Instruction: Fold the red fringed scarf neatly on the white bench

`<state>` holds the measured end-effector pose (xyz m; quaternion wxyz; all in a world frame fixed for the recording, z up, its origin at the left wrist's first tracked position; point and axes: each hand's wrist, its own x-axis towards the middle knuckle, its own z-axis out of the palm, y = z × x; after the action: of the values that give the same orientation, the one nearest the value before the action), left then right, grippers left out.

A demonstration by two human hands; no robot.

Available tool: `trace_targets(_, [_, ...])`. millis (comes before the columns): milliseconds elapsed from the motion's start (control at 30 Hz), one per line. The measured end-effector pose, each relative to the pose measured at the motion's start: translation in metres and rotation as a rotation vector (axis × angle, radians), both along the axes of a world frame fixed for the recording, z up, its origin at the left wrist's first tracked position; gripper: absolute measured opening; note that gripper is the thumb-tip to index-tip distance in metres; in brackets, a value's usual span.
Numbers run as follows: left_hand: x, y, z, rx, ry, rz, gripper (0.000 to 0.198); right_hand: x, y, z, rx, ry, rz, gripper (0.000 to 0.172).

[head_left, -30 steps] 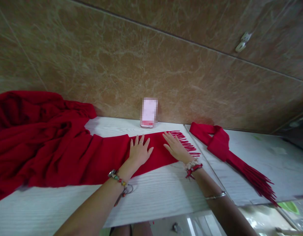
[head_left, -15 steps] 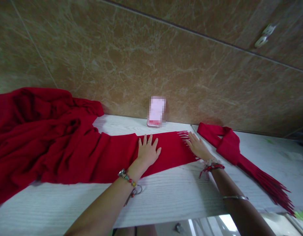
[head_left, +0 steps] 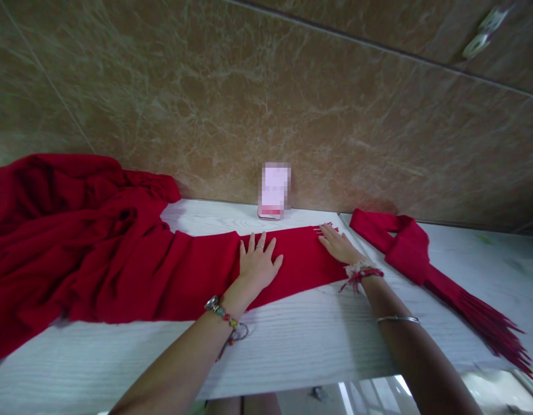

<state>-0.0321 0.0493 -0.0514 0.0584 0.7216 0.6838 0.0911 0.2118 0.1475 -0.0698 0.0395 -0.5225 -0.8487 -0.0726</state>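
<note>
Red fringed cloth scarf (head_left: 192, 276) lies across a white wood-grain tabletop (head_left: 292, 340), in front of and left of an upright pink rectangular phone (head_left: 271, 190). Before the phone, the left hand (head_left: 258, 268) rests on the scarf, fingers spread; to the phone's right, the right hand (head_left: 341, 248) lies flat over the fringe (head_left: 324, 227), fingers close together.

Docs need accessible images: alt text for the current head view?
A person's left hand lies flat on a red cloth, bunched at left, with the right hand over its fringed end on a white table. Behind, a pink phone leans against a brown wall; at right lies a looped red scarf.
</note>
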Motion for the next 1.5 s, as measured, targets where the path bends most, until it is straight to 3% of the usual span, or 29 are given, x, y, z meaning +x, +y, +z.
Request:
trace_targets(133, [0.0,0.0,0.002,-0.018,-0.004,-0.012,0.053,0.034,0.002,0.0,0.035,0.025,-0.128,0.041])
trace_targets(233, [0.0,0.0,0.003,-0.02,-0.003,-0.024,0.053,0.026,-0.006,0.008,0.144,0.168,-0.208,0.046])
trace_targets(333, [0.0,-0.001,0.003,-0.007,0.001,-0.024,0.052,-0.007,-0.022,0.019,0.175,0.284,-0.082,0.049])
trace_targets(467, [0.001,-0.001,0.002,0.011,0.006,-0.023,0.052,-0.058,-0.042,0.02,0.056,0.269,0.176,0.049])
trace_targets(600, [-0.002,-0.002,0.004,0.006,0.018,-0.019,0.051,-0.077,-0.053,0.011,-0.07,0.126,0.204,0.048])
trace_targets(800, [-0.009,-0.002,0.008,0.014,0.056,-0.057,0.05,-0.059,-0.049,0.013,-0.052,0.046,0.103,0.048])
trace_targets(933, [-0.013,-0.002,0.012,-0.043,0.076,-0.253,0.048,-0.036,-0.038,0.015,-0.072,0.019,0.011,0.046])
trace_targets(1067, [-0.017,0.0,0.012,-0.133,0.055,-0.422,0.061,-0.025,-0.034,0.013,-0.086,0.098,-0.016,0.045])
trace_targets(1167, [-0.027,0.002,0.01,-0.115,0.063,-0.466,0.063,-0.031,-0.04,0.019,-0.08,0.228,0.086,0.046])
trace_targets(1300, [-0.052,0.005,0.005,-0.031,0.088,-0.533,0.051,-0.048,-0.056,0.032,-0.164,0.366,0.369,0.048])
trace_targets(1500, [-0.072,0.001,0.018,0.105,0.109,-0.551,0.037,-0.065,-0.072,0.04,-0.292,0.307,0.54,0.06])
